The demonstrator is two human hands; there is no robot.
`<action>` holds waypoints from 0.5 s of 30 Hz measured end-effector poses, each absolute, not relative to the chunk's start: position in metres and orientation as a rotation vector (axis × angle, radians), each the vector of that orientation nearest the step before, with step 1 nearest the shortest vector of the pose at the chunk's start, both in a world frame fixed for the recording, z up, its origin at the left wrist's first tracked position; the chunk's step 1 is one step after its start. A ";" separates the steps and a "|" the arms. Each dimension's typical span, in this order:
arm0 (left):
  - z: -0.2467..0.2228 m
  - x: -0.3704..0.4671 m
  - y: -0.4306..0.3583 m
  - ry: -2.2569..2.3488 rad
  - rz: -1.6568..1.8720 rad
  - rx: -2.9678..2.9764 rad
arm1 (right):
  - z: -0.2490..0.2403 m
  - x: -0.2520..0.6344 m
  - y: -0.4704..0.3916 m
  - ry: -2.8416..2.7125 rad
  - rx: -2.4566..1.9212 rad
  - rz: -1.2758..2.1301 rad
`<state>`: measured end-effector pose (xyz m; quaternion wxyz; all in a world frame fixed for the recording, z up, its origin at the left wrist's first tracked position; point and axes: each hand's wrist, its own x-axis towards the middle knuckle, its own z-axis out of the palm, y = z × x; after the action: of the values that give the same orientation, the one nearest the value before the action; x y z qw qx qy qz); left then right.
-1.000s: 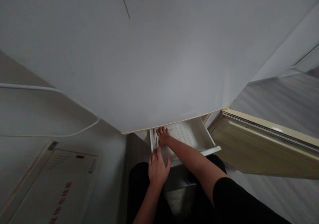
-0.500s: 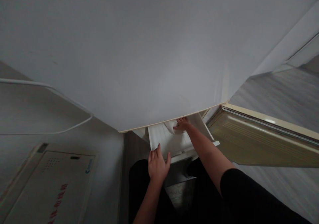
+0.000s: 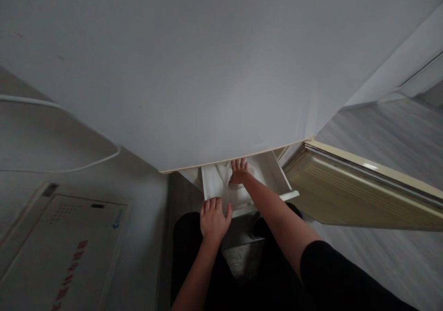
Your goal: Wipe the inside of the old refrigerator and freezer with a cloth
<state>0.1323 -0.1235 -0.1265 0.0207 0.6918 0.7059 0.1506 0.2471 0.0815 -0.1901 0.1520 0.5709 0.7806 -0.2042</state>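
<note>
A white drawer is pulled out below the edge of a large pale surface. My left hand rests at the drawer's front left edge, its thumb apart from the fingers. Inside the drawer, my right hand lies spread on a whitish cloth-like item. The palm faces down and hides part of that item, whose exact kind is too unclear to tell.
The large pale surface fills the upper view. To the right, a door with a yellowish inner panel stands swung out above the grey floor. On the left are a wall box with red writing and a white cable.
My right hand has moved left across the drawer over the whitish item. My left hand has closed down from above onto the drawer's front edge. The view has shifted slightly.
</note>
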 end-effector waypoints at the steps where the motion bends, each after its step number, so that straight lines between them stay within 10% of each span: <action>1: -0.126 0.132 -0.124 2.188 0.460 2.152 | -0.190 0.233 0.076 2.298 1.571 -0.593; 15: -0.129 0.130 -0.126 2.173 0.489 2.158 | -0.185 0.264 0.079 2.439 1.328 -0.627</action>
<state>0.1304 -0.1258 -0.1292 0.0201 0.6956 0.7006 0.1578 0.2645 0.0793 -0.1851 0.1468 0.4615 0.8474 -0.2177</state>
